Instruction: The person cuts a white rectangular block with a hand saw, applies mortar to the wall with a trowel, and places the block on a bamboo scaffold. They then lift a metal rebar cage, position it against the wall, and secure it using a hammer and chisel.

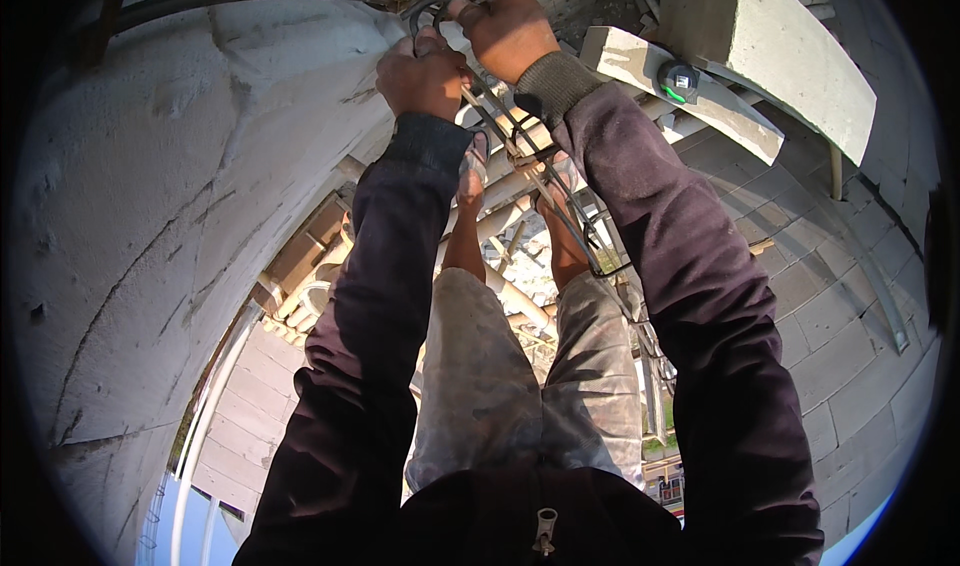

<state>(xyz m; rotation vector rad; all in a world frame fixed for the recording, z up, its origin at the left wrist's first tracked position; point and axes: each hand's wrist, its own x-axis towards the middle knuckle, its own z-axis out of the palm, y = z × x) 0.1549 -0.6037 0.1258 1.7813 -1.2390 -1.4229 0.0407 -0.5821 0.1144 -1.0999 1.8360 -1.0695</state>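
Observation:
Both my arms reach up to the top of the view. My left hand [425, 76] is closed, its thumb and fingers pressed on dark bent steel rebar [418, 14] by the wall. Beside it and a little higher, my right hand [505, 32] is also closed around the dark rebar; its fingertips are partly hidden. A narrow rebar cage [560, 191] with square ties runs from below my hands down past my right forearm. Whether the bent bars join this cage is hidden by my hands.
A rough grey wall [150, 196] rises at left. At upper right a tape measure [679, 81] lies on a pale concrete slab [735, 116], beside a larger block [790, 56]. My feet stand on bamboo poles [510, 221] high above rubble. A block wall [840, 286] is at right.

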